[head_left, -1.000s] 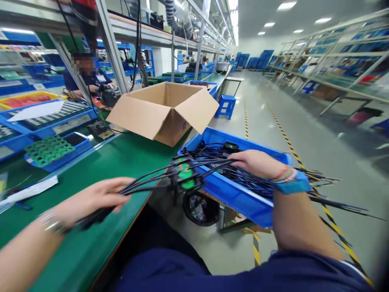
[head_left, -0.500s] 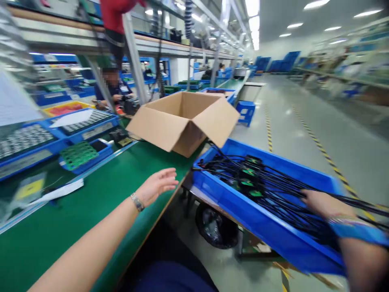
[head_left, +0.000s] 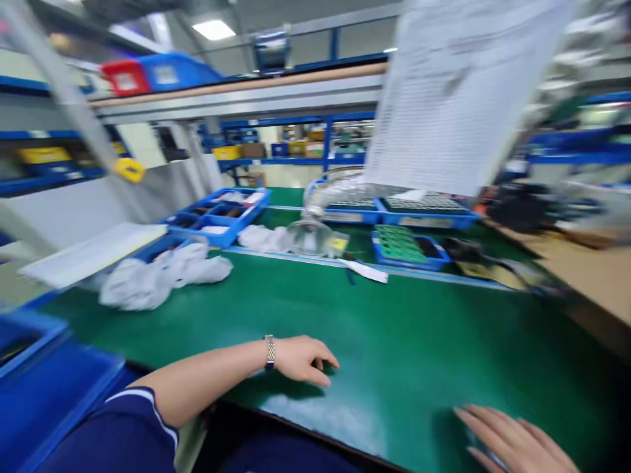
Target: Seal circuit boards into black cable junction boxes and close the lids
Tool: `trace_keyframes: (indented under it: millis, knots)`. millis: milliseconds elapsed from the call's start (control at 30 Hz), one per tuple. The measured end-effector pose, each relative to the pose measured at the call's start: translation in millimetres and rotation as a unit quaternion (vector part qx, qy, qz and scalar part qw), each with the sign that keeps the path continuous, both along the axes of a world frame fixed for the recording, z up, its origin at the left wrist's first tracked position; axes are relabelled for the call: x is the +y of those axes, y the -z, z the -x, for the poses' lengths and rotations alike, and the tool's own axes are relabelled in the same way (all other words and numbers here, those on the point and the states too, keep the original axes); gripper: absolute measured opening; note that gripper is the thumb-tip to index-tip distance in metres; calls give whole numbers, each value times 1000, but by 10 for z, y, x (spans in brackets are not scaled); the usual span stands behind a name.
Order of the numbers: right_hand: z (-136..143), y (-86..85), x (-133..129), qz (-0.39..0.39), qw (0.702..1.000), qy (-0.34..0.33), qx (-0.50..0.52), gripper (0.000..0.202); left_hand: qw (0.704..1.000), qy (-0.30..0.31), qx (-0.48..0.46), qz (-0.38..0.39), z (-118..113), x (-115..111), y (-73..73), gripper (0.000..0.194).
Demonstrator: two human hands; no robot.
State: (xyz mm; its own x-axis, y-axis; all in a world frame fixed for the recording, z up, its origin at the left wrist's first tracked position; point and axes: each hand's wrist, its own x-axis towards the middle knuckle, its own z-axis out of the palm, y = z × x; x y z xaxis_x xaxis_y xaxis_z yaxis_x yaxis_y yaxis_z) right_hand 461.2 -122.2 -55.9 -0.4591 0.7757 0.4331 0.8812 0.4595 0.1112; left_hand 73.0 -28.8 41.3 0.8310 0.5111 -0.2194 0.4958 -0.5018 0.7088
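My left hand (head_left: 305, 360), with a metal watch (head_left: 269, 352) at the wrist, hovers low above the green work surface (head_left: 394, 341). Its fingers are slightly bent and apart, and nothing is in them. At the lower right, my right hand (head_left: 515, 439) is over the same surface, blurred and partly cut off by the frame. Its fingers are stretched out, with a small greyish patch between fingers and thumb that I cannot make out. A white strip (head_left: 367, 270) and a small blue tray with a green grid (head_left: 398, 243) lie beyond the hands.
White crumpled bags (head_left: 142, 282) lie at the left beside a blue divided tray (head_left: 227, 238). Blue bins (head_left: 44, 394) stand at lower left. A printed sheet (head_left: 444, 98) hangs from above. Cardboard (head_left: 591, 263) is at the right, and a duct hood (head_left: 309, 238) stands behind.
The view has swung left, from the carton and the bin of black cables to the green surface. My right hand has left the cables. My left hand is still empty.
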Motion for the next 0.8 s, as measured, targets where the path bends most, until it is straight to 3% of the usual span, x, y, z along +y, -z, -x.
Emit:
trace_keyframes:
  millis: [100,167,267,333,433,567,667,800]
  knots:
    - [948,-22,514,40,988,-151,-14,36,985,-134,33,-102,809,-118,0,40]
    - [1529,-117,727,98,971,-217,-19,39,950,-253,76,-165,1300,-192,34,39]
    - [2199,-260,960,189,949,-250,-30,43,881,-400,124,-222,1923,-142,55,49]
    - [2488,-311,1085,221,942,-250,-25,45,832,-474,141,-251,2274,47,20,57]
    - [2712,-325,1207,239,941,-237,-9,47,767,-558,169,-269,2733,501,-73,55]
    - [2758,-316,1243,251,942,-224,0,46,715,-627,212,-228,3210,1113,-131,51]
    - [2748,-337,1234,259,942,-215,0,46,696,-654,234,-182,3439,1393,-97,60]
    - [2775,-378,1238,269,942,-203,-2,45,699,-657,233,-158,3583,1527,-43,71]
